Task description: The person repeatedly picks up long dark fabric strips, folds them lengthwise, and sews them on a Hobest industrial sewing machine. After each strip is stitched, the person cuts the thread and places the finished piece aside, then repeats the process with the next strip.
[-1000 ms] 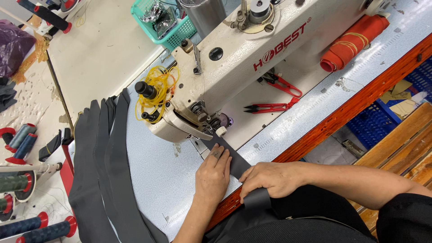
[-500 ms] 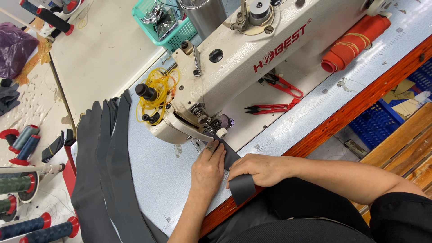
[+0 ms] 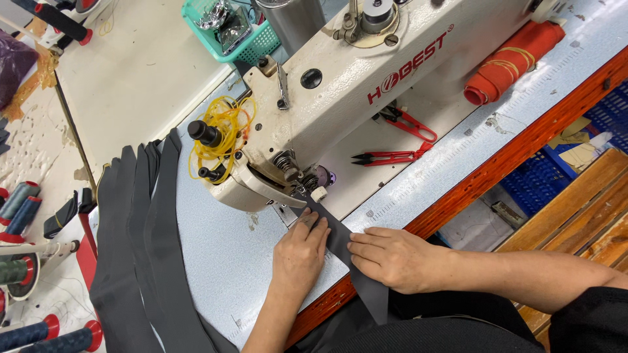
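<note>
A narrow black fabric strip (image 3: 341, 243) runs from under the presser foot of a cream sewing machine (image 3: 347, 85) down over the table's front edge. My left hand (image 3: 299, 253) lies flat beside the strip's left edge, fingers pointing at the needle area (image 3: 313, 189). My right hand (image 3: 392, 258) presses flat on the strip from the right, fingers together. Neither hand grips anything; both rest on the fabric and the pale blue table top (image 3: 222, 261).
Several long black strips (image 3: 140, 248) hang off the table's left side. Two red thread snips (image 3: 392, 157) and a rolled orange cloth (image 3: 513, 62) lie right of the machine. A teal basket (image 3: 252, 39) stands behind. Thread cones (image 3: 19, 202) sit at far left.
My right hand has moved from the table edge up onto the strip and flattened it. My left hand slid closer to the presser foot.
</note>
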